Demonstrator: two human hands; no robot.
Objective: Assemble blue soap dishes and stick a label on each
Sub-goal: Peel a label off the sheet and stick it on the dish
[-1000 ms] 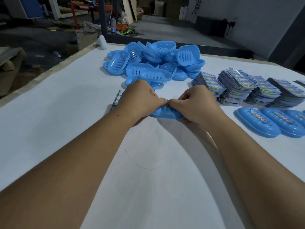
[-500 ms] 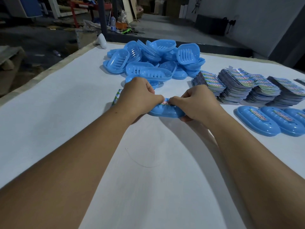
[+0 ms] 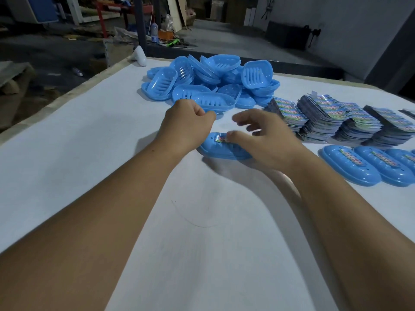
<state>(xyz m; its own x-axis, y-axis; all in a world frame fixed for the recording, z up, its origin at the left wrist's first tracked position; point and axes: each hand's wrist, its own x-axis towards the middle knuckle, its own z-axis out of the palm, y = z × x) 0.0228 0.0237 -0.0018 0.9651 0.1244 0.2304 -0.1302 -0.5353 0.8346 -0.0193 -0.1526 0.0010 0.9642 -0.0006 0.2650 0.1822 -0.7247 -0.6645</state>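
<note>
One dish (image 3: 221, 148) lies upside down on the sheet (image 3: 89, 153) between our hands, a label (image 3: 221, 138) already on its top. We judge the labelling step for this unit close to done: the label looks seated, though blur hides its edges.

Our right hand (image 3: 267, 142) hovers over the dish's right end, fingers spread and slightly bent, the thumb tip touching or just above the label; we cannot tell which. Our left hand (image 3: 187, 127) sits at the dish's left end with fingers curled into a loose fist; we cannot tell whether it pinches anything.

Next move, as we judge it: shift the dish right to join the finished row (image 3: 368, 164), then take two halves from the pile (image 3: 208, 84). That calls for a light grip on the dish rim, clear of the label.

Beyond the dish, the pile of loose blue halves lies at the far side of the sheet. Stacks of labels (image 3: 336, 117) stand to the right, just behind the finished row, which runs out of view.

The sheet is white and covers a table with a pale edge (image 3: 56, 104). A white object (image 3: 139, 56) rests at the far corner. Beyond lie a dim concrete floor (image 3: 224, 41), a bottle (image 3: 154, 32), boards and dark walls.
</note>
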